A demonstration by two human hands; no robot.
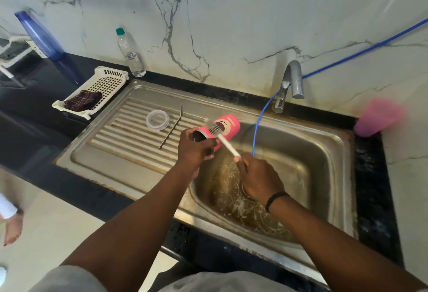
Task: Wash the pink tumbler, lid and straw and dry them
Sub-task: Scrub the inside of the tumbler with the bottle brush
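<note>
The right hand [259, 180] grips a white brush [222, 137]; the left hand [196, 148] holds the pink tumbler [228, 127] sideways over the sink [324, 152]. The lid [157, 119] and straw [171, 127] lie on the drainboard [120, 143].

No text, brand, number or sign can be read anywhere. The pink tumbler [225, 127], lying sideways over the near left edge of the sink basin, carries only a printed picture: a dark round patch with curved lines and a pale oval mark, no letters legible. The clear water bottle [131, 54] standing on the counter [34, 97] at far left shows no readable label.
</note>
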